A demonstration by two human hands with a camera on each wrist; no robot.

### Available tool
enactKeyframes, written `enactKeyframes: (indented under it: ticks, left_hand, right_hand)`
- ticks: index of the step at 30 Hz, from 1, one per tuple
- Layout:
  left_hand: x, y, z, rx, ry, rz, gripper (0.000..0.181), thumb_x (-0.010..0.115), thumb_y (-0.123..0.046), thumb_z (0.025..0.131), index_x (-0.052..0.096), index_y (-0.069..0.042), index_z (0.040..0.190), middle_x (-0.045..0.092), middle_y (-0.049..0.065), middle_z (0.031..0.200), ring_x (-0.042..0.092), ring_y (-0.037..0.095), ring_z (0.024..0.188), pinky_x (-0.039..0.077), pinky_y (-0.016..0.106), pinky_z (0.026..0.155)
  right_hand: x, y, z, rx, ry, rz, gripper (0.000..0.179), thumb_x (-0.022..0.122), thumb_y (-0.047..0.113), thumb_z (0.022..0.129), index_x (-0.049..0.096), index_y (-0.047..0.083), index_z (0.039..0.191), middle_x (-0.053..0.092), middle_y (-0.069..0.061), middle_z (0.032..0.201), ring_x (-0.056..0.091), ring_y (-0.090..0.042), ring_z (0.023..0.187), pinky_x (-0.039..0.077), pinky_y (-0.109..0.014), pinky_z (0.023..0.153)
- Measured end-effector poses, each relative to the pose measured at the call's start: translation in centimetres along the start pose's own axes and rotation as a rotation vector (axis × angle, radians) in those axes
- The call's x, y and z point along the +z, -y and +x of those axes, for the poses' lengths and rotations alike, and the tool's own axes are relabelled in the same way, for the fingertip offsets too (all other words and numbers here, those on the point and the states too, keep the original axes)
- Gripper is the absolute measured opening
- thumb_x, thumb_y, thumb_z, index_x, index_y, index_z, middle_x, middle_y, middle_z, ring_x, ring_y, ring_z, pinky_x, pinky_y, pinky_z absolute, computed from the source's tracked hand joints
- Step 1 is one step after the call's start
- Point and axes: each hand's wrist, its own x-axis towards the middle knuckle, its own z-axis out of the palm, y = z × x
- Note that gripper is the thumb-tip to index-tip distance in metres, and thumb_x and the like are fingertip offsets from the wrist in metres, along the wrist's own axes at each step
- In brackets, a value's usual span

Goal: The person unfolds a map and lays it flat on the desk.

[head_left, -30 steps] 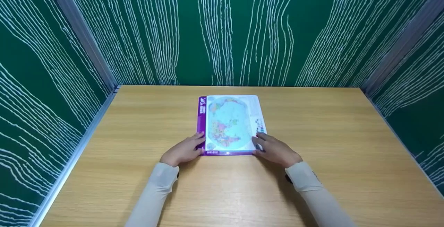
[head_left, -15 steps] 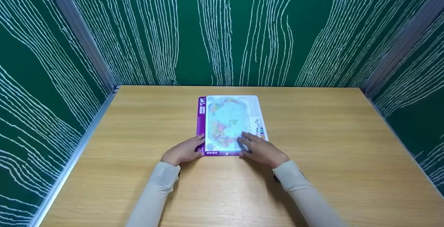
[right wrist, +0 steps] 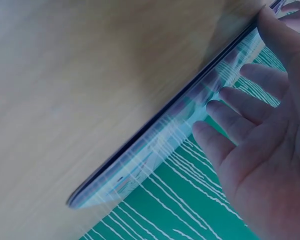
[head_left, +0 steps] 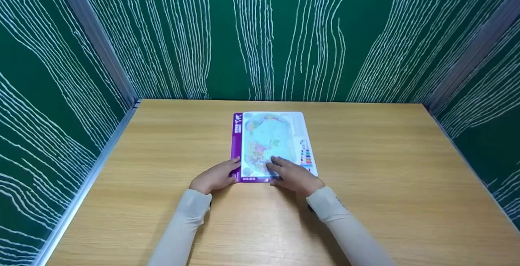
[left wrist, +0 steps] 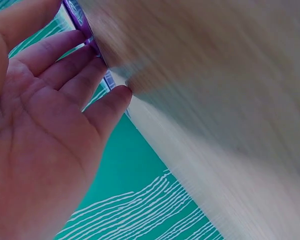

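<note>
A thin, glossy world map board [head_left: 270, 136] with a purple border lies flat on the table, turned sideways to me. At its near left corner, my left hand [head_left: 215, 176] touches the purple edge with fairly straight fingertips; the left wrist view shows those fingers [left wrist: 92, 75] extended against it. Over the near part of the map lies my right hand [head_left: 296, 176], fingers relaxed and spread, thumb at the near edge. In the right wrist view, the right fingers [right wrist: 247, 107] are close above the shiny surface; whether each one touches cannot be told.
The wooden table [head_left: 386, 156] runs beneath the board. Green panels with white wavy lines [head_left: 227, 34] stand behind and at both sides, joined by grey metal posts [head_left: 95, 34].
My right hand has slid leftward from the board's near right corner to over the lower middle of the map. The left hand and the board have stayed in place.
</note>
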Motion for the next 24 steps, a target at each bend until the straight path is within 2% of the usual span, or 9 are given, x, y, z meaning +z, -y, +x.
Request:
enactKeyframes:
  ticks: [7,15,24]
  left_hand:
    - [0.01,0.11,0.07,0.006,0.001,-0.01,0.054,0.054,-0.013,0.097,0.036,-0.004,0.147,0.028,0.014,0.157,0.028,0.033,0.144,0.024,0.045,0.119]
    - [0.05,0.14,0.19,-0.033,0.015,-0.013,0.054,0.053,-0.016,0.098,0.034,-0.008,0.149,0.026,0.009,0.158,0.026,0.029,0.146,0.023,0.043,0.12]
    - [0.17,0.23,0.28,-0.005,0.0,-0.014,0.054,0.054,-0.013,0.097,0.036,-0.007,0.148,0.028,0.013,0.157,0.028,0.031,0.145,0.024,0.044,0.119]
  right_hand:
    - [-0.1,0.48,0.29,-0.024,0.005,-0.022,0.058,0.057,0.033,0.095,0.04,0.015,0.147,0.037,-0.015,0.153,0.037,-0.033,0.14,0.038,-0.047,0.111]
    - [0.08,0.3,0.4,-0.056,0.013,-0.029,0.053,0.056,0.032,0.096,0.044,0.016,0.145,0.037,-0.015,0.152,0.036,-0.035,0.14,0.039,-0.049,0.109]
    - [0.15,0.18,0.27,-0.116,-0.008,-0.029,0.047,0.056,0.024,0.097,0.049,0.01,0.141,0.041,-0.021,0.149,0.038,-0.041,0.137,0.042,-0.052,0.105]
